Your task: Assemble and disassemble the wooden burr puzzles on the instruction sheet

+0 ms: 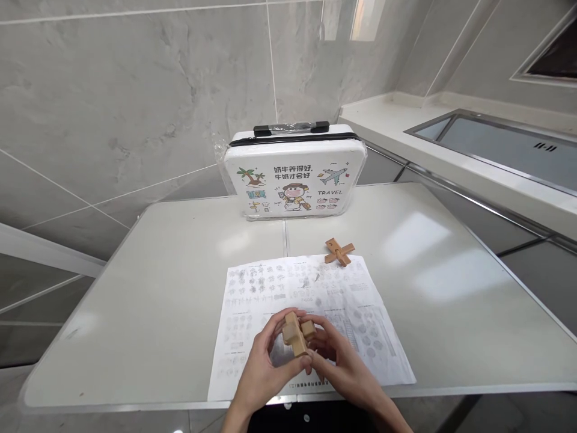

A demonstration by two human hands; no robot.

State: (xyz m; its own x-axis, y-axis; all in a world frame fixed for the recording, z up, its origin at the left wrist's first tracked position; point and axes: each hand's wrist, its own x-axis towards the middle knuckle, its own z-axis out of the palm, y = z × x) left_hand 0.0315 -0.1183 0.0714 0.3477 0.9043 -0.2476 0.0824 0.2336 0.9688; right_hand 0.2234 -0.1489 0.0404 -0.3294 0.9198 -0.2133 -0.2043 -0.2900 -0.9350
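I have my left grip (267, 356) and right grip (337, 353) curled around a wooden puzzle (297, 340). Printed paper (311, 293) lies beneath.

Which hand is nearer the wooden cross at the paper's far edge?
Right. In the picture, the right hand sits almost directly below the wooden cross; the left hand, below and farther left.

The lower side of the wooden puzzle (296, 338) is hidden by the fingers of the left hand (267, 356) and the right hand (339, 355). Beneath them, part of the paper sheet (387, 368) is covered; its fine print is too small and blurred to be read. Far right of the hands, the sink (496, 144) is cut off by the picture's edge.
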